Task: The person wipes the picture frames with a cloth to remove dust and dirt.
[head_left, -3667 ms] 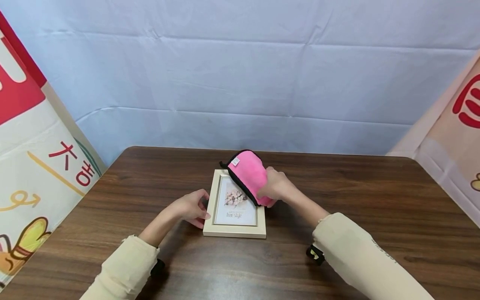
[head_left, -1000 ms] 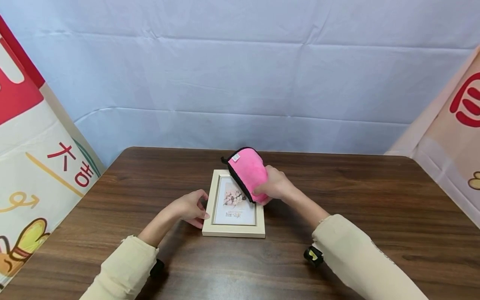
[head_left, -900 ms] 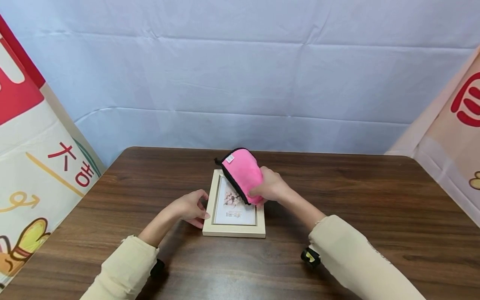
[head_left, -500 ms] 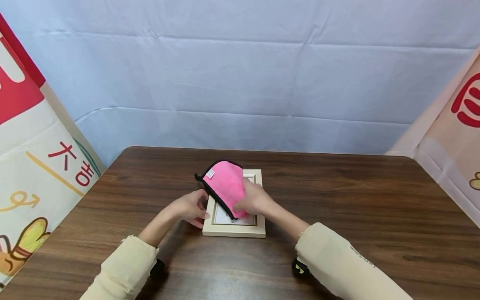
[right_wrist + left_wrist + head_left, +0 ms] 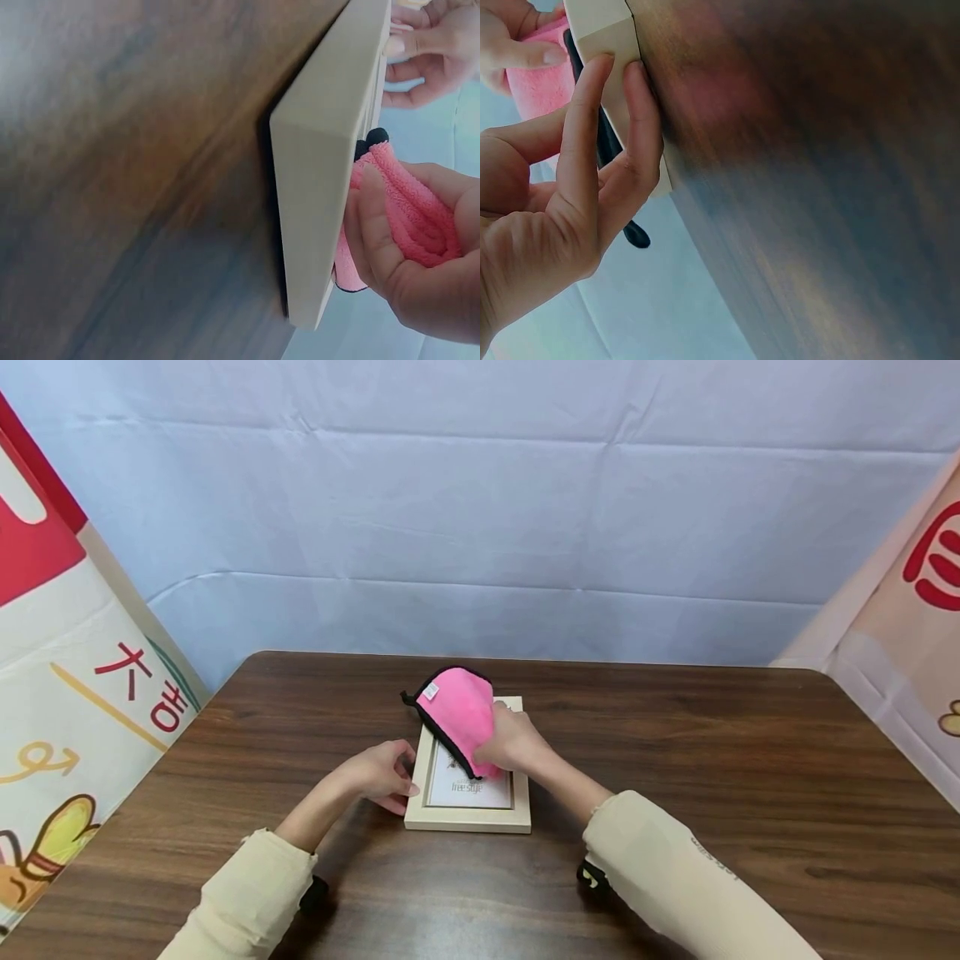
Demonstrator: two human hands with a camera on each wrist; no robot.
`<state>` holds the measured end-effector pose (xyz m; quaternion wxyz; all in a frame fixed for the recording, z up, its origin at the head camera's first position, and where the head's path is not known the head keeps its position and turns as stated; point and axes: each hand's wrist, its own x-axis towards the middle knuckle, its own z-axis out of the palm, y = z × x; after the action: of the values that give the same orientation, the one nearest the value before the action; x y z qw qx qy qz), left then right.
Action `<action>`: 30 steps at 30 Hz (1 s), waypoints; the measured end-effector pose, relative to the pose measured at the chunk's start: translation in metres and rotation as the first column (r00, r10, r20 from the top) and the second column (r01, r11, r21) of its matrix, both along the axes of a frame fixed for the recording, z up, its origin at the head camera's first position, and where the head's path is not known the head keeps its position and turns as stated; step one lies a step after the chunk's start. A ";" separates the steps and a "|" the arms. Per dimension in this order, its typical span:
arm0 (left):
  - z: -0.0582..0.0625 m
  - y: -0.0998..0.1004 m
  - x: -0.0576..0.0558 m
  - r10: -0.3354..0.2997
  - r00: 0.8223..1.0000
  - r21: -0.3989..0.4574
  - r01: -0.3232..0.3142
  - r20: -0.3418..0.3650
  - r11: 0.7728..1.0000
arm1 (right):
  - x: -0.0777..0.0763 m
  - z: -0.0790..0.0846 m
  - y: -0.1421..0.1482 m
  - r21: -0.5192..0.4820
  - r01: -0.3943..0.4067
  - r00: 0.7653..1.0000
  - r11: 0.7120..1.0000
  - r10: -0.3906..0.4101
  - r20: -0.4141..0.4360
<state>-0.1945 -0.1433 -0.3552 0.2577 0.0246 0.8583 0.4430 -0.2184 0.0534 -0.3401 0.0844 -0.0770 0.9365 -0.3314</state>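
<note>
A cream picture frame (image 5: 468, 820) lies face up on the table, with a flower print and the words "free style" partly showing. My left hand (image 5: 378, 777) holds its left edge; the left wrist view shows fingertips against the frame's side (image 5: 615, 90). My right hand (image 5: 513, 739) grips a folded pink cleaning cloth (image 5: 459, 710) with black trim, a white label and a black loop. The cloth lies across the upper part of the frame and hides much of the print. In the right wrist view, fingers curl round the bunched cloth (image 5: 416, 210) beside the frame's corner.
The dark wood-grain table (image 5: 712, 760) spreads around the frame on all sides. A pale blue cloth backdrop (image 5: 480, 527) hangs behind its far edge. Printed banners stand at the left (image 5: 82, 693) and right (image 5: 922, 652).
My right hand has moved the cloth leftward and down over the frame, then slightly back up, uncovering the lettering again. My left hand and the frame have stayed in place.
</note>
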 end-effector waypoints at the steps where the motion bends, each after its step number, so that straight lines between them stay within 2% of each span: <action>1: 0.000 0.000 0.000 -0.002 1.000 0.002 0.002 0.000 1.000 | -0.001 0.001 0.002 -0.005 0.013 1.000 1.000 -0.013 0.008; 5: 0.000 0.000 -0.001 0.000 1.000 0.007 0.000 0.000 1.000 | -0.006 0.004 0.015 -0.083 0.072 0.995 0.994 -0.065 0.078; 10: 0.000 0.000 -0.002 -0.002 1.000 0.012 0.002 -0.002 1.000 | -0.011 0.009 0.034 -0.199 0.141 0.978 0.970 -0.105 0.181; 15: 0.000 0.000 -0.001 -0.001 1.000 0.007 0.001 0.000 1.000 | -0.014 0.013 0.049 -0.249 0.178 0.965 0.952 -0.119 0.234; 22: -0.001 0.001 -0.001 0.001 1.000 0.008 -0.001 0.002 1.000 | -0.014 0.010 0.054 -0.273 0.180 0.963 0.945 -0.112 0.247; 30: -0.001 0.001 -0.002 0.001 1.000 0.003 -0.001 0.005 1.000 | -0.013 0.008 0.038 -0.278 0.175 0.972 0.945 -0.121 0.202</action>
<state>-0.1961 -0.1426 -0.3559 0.2597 0.0234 0.8571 0.4443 -0.2314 0.0910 -0.3325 0.1318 0.0127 0.8684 -0.4779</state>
